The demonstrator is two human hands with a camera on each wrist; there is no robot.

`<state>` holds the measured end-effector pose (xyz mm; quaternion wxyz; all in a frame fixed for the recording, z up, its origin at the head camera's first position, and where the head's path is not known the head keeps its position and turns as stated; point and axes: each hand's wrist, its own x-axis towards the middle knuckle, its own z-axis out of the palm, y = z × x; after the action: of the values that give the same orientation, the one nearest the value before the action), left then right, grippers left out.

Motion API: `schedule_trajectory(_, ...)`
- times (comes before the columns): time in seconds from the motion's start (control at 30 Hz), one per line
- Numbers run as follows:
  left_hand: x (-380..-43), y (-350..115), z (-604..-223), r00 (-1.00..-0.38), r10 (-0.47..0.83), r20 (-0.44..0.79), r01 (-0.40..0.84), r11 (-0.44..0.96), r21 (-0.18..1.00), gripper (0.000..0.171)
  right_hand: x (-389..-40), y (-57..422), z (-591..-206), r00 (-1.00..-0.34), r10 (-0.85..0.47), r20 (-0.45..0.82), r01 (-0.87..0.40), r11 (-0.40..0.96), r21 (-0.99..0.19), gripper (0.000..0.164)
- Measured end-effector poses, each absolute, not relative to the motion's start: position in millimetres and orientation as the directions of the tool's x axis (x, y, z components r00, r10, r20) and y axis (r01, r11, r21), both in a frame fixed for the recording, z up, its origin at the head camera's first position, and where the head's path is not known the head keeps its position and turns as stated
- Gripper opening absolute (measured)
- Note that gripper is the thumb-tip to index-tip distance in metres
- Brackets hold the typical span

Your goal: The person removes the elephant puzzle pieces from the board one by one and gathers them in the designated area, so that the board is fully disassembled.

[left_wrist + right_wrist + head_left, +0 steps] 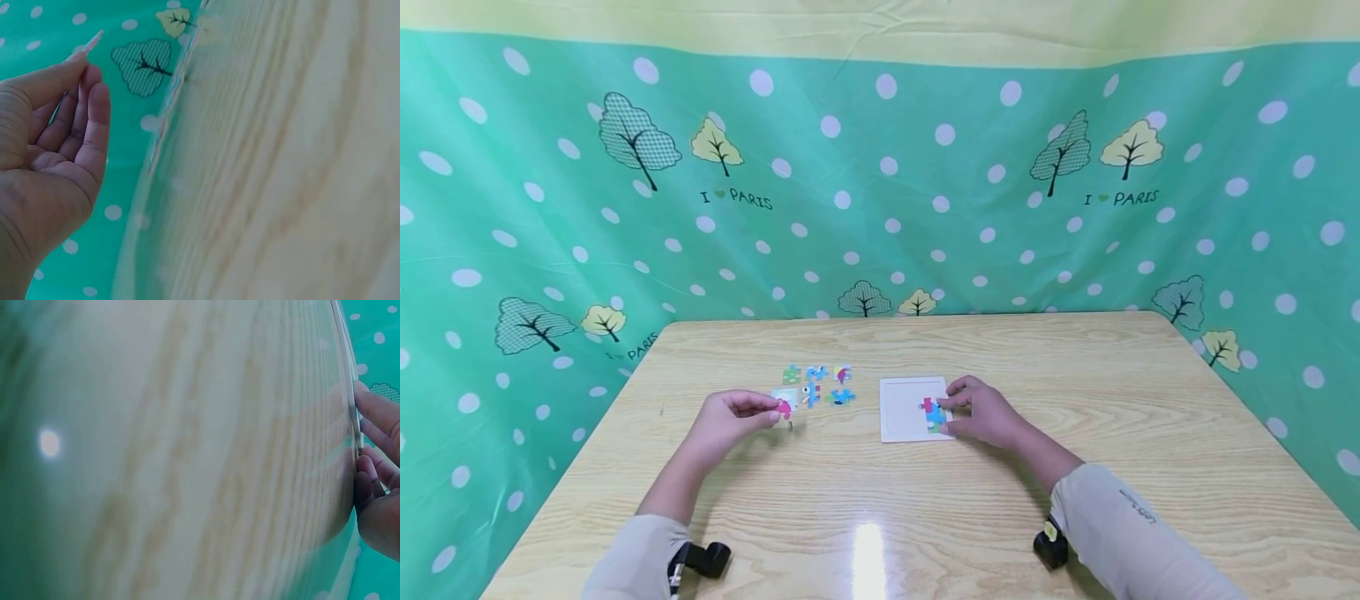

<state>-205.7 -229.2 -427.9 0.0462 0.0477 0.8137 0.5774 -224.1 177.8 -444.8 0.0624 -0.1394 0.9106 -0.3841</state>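
Observation:
In the head view my left hand [730,421] pinches a pink and pale puzzle piece [784,408] between thumb and fingertips, at the near side of a group of loose pieces. The left wrist view shows this piece edge-on, sticking out past the thumb of the left hand [59,131]. To the right lies a white square puzzle tray [891,433]. Joined red, blue and green pieces [936,414] fill part of its right side. My right hand [988,414] holds the tray's right edge, fingertips over the joined pieces. In the right wrist view the right hand [378,475] has bent fingers.
Several loose puzzle pieces [841,397] lie left of the tray, among them a green piece [792,375]. The wooden table [820,500] ends at a green dotted cloth [880,225] behind and at the sides. Wrist cameras [707,559] sit at both sleeves.

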Motion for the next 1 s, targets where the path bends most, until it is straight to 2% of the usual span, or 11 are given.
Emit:
schedule_trajectory(0.37, -210, -250, -437, -0.981, 0.169, -0.098, -0.015, 0.437, 0.899, 0.032, -222, 177, -444, -0.955, -0.296, -0.015, -0.196, 0.669, -0.716, 0.043)
schedule_trajectory(0.6, -213, -254, -439, -0.978, 0.141, -0.152, -0.067, 0.478, 0.876, 0.027, -223, 177, -443, -0.955, -0.297, -0.016, -0.196, 0.668, -0.718, 0.043)
schedule_trajectory(1.0, -219, -249, -439, -0.980, 0.167, -0.104, 0.026, 0.634, 0.773, 0.017, -223, 177, -444, -0.954, -0.301, -0.006, -0.207, 0.668, -0.715, 0.042)
